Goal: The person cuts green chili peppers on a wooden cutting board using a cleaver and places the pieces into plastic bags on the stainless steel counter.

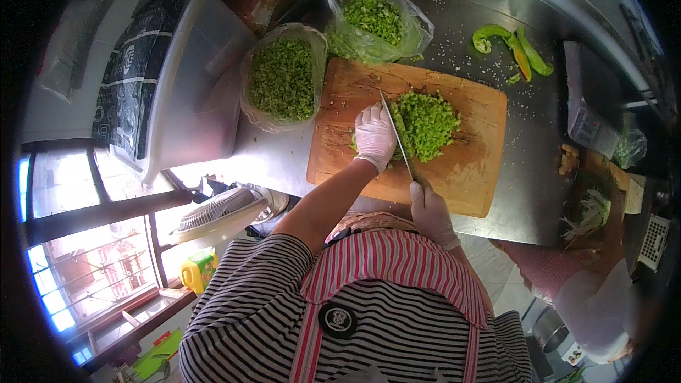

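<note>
A wooden cutting board (477, 163) lies on the steel table in front of me. My left hand (376, 135), in a thin clear glove, presses down on it with the fingers drawn together. A little green vegetable shows at the edge of that hand; most of what lies under it is hidden. My right hand (431, 211), gloved too, grips the handle of a kitchen knife (395, 125). Its blade points away from me, close along the right side of my left hand. Just right of the blade sits a heap of finely chopped green vegetable (429, 126).
Beyond the board are two clear bags of chopped greens, one at the left (285, 79) and one behind (372, 20). Curved green peppers (526, 51) lie at the far right. A plastic bin (206, 71) stands left. Another person's arm (603, 269) is at the right.
</note>
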Action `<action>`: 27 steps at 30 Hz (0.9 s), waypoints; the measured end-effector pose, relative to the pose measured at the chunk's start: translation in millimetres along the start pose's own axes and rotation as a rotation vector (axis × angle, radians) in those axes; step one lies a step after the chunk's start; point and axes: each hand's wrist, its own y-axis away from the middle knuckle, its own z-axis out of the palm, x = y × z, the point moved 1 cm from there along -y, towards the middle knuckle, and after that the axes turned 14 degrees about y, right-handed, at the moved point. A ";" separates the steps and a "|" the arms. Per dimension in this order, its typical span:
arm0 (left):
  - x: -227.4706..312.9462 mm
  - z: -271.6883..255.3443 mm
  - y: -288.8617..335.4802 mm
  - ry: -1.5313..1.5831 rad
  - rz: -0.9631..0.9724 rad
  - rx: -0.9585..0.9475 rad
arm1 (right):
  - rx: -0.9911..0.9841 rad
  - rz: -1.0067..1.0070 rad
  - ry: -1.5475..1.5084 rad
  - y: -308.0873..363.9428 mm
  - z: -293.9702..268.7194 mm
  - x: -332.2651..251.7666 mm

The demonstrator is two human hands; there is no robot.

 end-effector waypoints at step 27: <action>-1.1 -0.9 -2.7 0.100 -0.041 0.055 | 0.027 -0.008 -0.128 -25.4 -9.0 12.9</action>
